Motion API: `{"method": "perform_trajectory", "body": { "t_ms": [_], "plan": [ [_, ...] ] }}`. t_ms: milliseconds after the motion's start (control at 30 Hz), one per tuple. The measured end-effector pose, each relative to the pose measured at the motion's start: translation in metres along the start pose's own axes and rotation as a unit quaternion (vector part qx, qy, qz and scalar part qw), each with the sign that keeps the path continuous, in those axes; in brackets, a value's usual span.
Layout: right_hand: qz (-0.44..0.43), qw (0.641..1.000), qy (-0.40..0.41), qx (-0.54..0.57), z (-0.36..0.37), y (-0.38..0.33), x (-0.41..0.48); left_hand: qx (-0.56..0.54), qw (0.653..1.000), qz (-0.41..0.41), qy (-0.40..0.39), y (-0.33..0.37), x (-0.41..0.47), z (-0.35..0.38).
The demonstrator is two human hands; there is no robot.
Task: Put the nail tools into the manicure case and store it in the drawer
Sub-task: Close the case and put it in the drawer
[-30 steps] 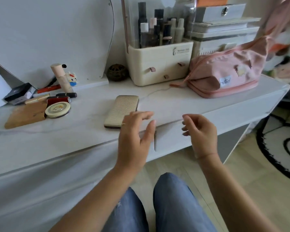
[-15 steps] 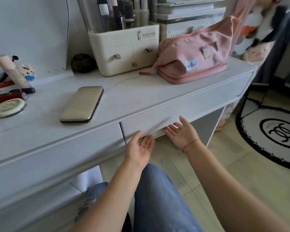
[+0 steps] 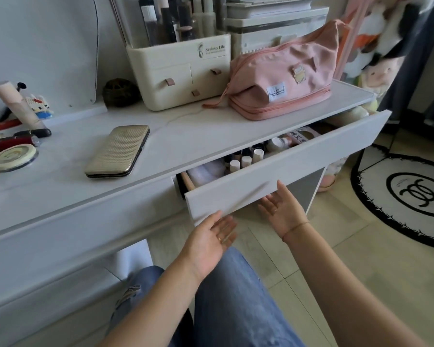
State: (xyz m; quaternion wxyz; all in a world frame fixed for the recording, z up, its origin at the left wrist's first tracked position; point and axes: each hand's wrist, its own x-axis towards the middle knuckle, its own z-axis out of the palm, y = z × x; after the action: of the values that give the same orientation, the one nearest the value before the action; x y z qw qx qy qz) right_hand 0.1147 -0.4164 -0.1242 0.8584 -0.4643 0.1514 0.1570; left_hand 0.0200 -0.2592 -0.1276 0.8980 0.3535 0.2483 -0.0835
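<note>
The drawer [image 3: 286,171], shut half a second earlier, now stands part open, left hand [image 3: 208,244] and right hand [image 3: 282,211] flat, palms up, beneath its front, manicure case [image 3: 118,150] unmoved.

case [image 3: 117,151] on desk [image 3: 186,136], left of bag [image 3: 281,96] | drawer [image 3: 286,169] below, out
</note>
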Motion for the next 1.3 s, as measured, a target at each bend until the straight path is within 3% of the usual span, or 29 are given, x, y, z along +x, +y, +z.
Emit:
{"method": "perform_trajectory", "body": {
  "t_ms": [67, 133, 233, 333, 433, 567, 767, 1067, 1167, 1233, 1300],
  "plan": [
    [-0.119, 0.974, 0.081, -0.174, -0.009, -0.009, -0.011, 0.028, 1.000, 0.008, 0.008, 0.003, -0.018, -0.012],
    [-0.263, 0.901, 0.129, -0.320, -0.012, -0.022, -0.023, 0.060, 0.996, 0.063, 0.025, 0.008, -0.034, -0.024],
    [-0.434, 0.790, 0.089, -0.424, -0.003, -0.037, -0.040, 0.195, 0.949, 0.232, 0.089, 0.017, -0.056, -0.027],
    [-0.455, 0.722, 0.058, -0.518, 0.008, -0.032, -0.043, 0.282, 0.858, 0.411, 0.127, 0.030, -0.069, -0.002],
    [-0.442, 0.679, 0.047, -0.584, 0.009, -0.025, -0.045, 0.425, 0.774, 0.463, 0.083, 0.035, -0.068, 0.026],
    [-0.436, 0.627, 0.048, -0.644, 0.000, -0.038, -0.051, 0.467, 0.761, 0.438, 0.106, 0.033, -0.062, 0.037],
    [-0.428, 0.635, 0.099, -0.635, 0.002, -0.052, -0.067, 0.479, 0.757, 0.436, 0.084, 0.033, -0.070, 0.044],
    [-0.420, 0.636, 0.185, -0.620, 0.008, -0.060, -0.082, 0.506, 0.721, 0.471, 0.035, 0.034, -0.080, 0.053],
    [-0.433, 0.682, 0.114, -0.578, 0.047, -0.059, -0.085, 0.497, 0.676, 0.536, 0.094, 0.066, -0.080, 0.044],
    [-0.413, 0.739, 0.004, -0.533, 0.085, -0.054, -0.086, 0.476, 0.661, 0.560, 0.150, 0.099, -0.079, 0.031],
    [-0.372, 0.772, -0.101, -0.505, 0.125, -0.044, -0.089, 0.459, 0.644, 0.571, 0.220, 0.135, -0.079, 0.013]
  ]
}}
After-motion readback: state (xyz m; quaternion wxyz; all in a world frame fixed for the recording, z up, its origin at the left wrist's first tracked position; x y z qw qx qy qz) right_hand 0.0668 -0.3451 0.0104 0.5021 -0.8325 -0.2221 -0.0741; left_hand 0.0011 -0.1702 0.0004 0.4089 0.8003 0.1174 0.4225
